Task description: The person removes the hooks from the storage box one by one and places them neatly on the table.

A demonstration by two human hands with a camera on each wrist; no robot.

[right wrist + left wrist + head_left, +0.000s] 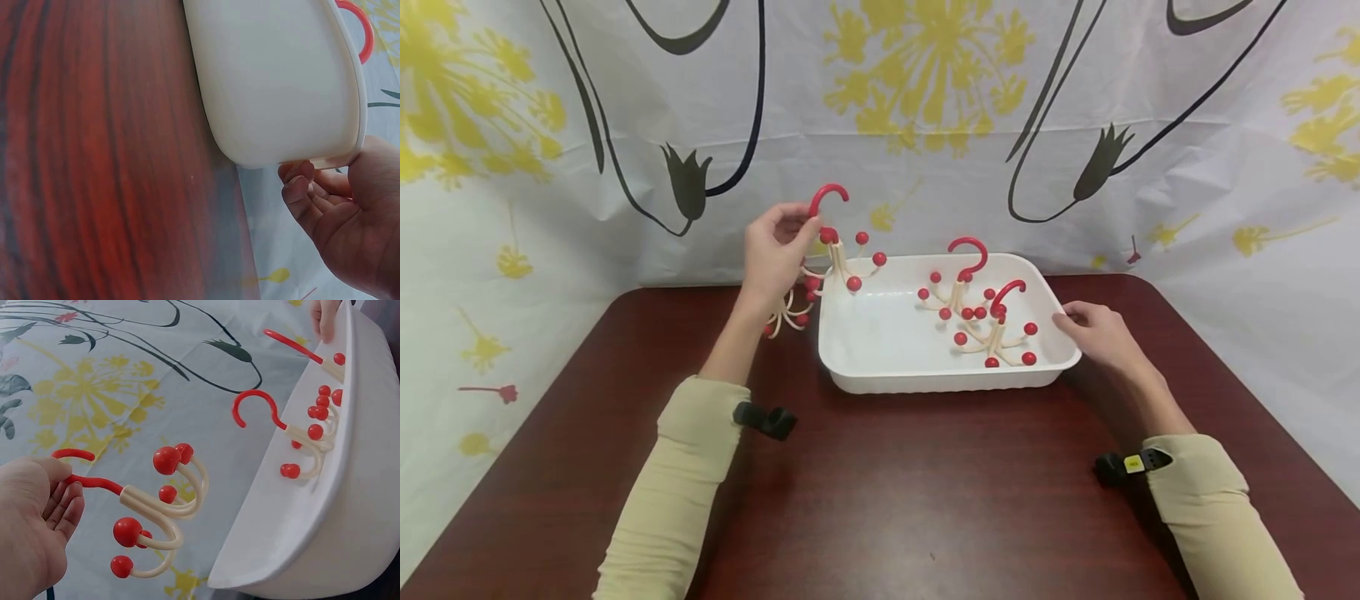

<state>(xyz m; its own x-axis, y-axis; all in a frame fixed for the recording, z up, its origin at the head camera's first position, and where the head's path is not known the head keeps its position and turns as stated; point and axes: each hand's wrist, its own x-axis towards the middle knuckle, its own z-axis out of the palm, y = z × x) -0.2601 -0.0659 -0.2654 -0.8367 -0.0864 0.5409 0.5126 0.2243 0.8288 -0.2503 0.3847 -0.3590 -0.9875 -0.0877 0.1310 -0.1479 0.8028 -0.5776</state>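
Note:
In the head view my left hand (777,258) pinches the red hook of a multi-arm hook hanger (153,511), whose cream arms curl up to red ball tips. It hangs over the left rear corner of a white plastic tray (887,383). My right hand (340,215) grips the tray's right rim, thumb on the rim and fingers curled beneath. Two similar hangers, a rear one (957,293) and a front one (996,337), stand in the tray's right half with their red hooks up. Another hanger (786,317) is on the table left of the tray, partly hidden by my left hand.
The dark red-brown wooden table (887,492) bears the tray near its far edge. Behind and beside it hangs a white cloth (820,100) with yellow flowers and grey stems. Both wrists wear black straps, the left strap (765,420) and the right strap (1131,465).

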